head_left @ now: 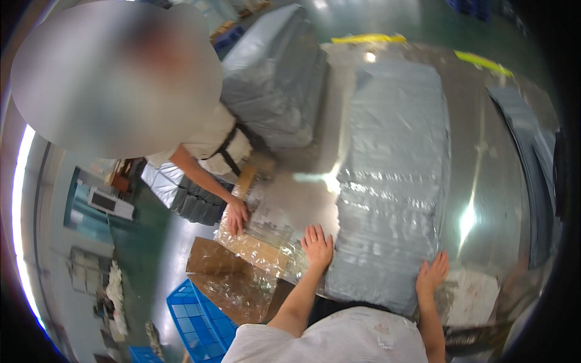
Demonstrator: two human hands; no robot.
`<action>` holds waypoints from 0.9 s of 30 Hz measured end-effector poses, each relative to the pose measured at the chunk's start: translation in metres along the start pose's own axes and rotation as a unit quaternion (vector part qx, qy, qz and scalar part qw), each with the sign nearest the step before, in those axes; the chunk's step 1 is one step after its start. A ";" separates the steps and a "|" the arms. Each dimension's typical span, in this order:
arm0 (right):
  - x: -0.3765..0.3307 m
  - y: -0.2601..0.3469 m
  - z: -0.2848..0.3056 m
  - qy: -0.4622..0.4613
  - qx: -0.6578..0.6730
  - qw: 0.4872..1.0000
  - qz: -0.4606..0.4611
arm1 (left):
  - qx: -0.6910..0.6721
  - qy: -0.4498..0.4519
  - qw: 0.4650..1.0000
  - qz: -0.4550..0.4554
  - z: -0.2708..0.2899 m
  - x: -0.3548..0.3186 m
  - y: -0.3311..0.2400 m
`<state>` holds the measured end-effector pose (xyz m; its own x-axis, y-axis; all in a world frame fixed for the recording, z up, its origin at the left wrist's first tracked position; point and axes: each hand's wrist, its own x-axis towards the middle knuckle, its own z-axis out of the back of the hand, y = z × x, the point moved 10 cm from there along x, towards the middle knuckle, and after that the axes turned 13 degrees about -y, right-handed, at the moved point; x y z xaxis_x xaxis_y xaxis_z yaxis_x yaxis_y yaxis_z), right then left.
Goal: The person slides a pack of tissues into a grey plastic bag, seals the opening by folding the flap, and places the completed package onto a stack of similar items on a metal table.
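Observation:
A long grey plastic-wrapped package lies lengthwise away from me on a shiny metal table. Bands of clear tape or film glint across its nearer half. My left hand rests with its fingers spread at the package's left side, by the bare metal. On the opposite side, my right hand lies against the package's near right edge, fingers stretched forward. Neither hand is closed around anything. To the left, a co-worker's hand touches the tape-covered table edge.
A tall grey wrapped stack stands at the far left of the table. Folded grey plastic sheets lie along the right edge. An open cardboard box with clear plastic scraps and a blue crate sit at the lower left.

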<state>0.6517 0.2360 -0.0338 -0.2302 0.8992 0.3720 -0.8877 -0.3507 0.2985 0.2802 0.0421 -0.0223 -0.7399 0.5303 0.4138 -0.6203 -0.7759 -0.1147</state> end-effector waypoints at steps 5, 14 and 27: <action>-0.002 0.000 0.003 -0.013 0.010 1.000 0.010 | -0.030 -0.017 0.999 0.000 0.010 -0.001 0.000; 0.017 -0.061 0.018 0.069 0.084 0.992 0.065 | -0.029 -0.034 0.999 0.007 0.009 -0.003 0.004; -0.136 -0.345 0.135 0.534 -0.219 0.813 -0.076 | -0.024 -0.015 1.000 -0.004 0.008 -0.002 -0.003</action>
<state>1.0433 0.1996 -0.0684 -0.1131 0.7201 -0.6846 -0.9412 -0.2984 -0.1584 0.2852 0.0407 -0.0155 -0.7272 0.5258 0.4413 -0.6387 -0.7538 -0.1543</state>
